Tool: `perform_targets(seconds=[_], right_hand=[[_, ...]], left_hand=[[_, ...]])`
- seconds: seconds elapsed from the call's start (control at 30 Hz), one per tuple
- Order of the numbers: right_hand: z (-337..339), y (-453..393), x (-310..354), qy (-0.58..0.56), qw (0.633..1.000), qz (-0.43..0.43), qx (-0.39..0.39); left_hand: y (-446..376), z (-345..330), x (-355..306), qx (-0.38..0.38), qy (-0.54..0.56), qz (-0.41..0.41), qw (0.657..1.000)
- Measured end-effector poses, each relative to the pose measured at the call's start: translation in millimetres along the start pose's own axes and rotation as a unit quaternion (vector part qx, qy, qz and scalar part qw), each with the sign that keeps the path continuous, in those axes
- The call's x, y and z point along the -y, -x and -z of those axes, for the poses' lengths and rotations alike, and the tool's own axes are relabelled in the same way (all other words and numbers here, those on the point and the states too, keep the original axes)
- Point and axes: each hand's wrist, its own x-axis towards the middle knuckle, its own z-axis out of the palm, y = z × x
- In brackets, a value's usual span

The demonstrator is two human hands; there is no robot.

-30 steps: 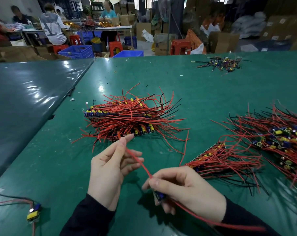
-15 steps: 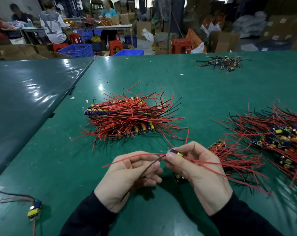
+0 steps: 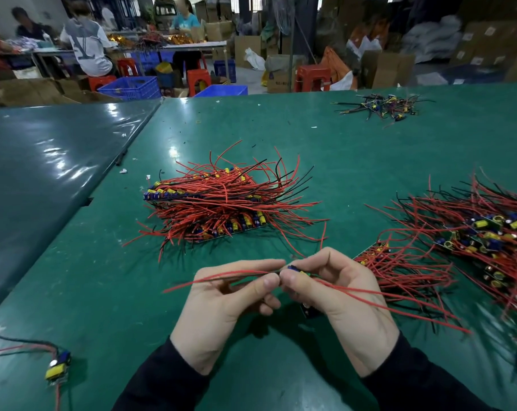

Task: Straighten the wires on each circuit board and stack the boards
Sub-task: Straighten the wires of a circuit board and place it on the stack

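The green surface [image 3: 355, 149] looks smooth and faintly glossy, the adjoining sheet [image 3: 44, 161] shinier plastic, the red wires [image 3: 221, 200] smooth, plastic-coated.

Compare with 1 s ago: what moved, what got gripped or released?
The right hand lifted the small circuit board from low near the table up to meet the left hand. The left hand slid in along the red wires, from a grip further out to a pinch right beside the board. Nothing was let go. The stacked pile, the loose pile on the right and the stray board stayed put.
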Motion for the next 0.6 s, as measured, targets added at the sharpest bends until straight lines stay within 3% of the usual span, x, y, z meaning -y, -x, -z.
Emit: perform_targets(seconds=[0.23,0.47,0.6], right_hand=[[-0.4,1.3,-6.0,0.005,1.000,0.026,0.015],[-3.5,5.7,-8.6,0.026,0.998,0.056,0.020],[-2.4,5.9,-10.8,0.065,0.995,0.067,0.031]], left_hand=[[-2.2,1.4,0.8,-0.068,-0.048,-0.077,0.993],[-1.8,-2.4,8.1,-0.135,-0.070,-0.091,0.984],[-2.1,-2.3,9.8,-0.147,-0.145,-0.113,0.972]])
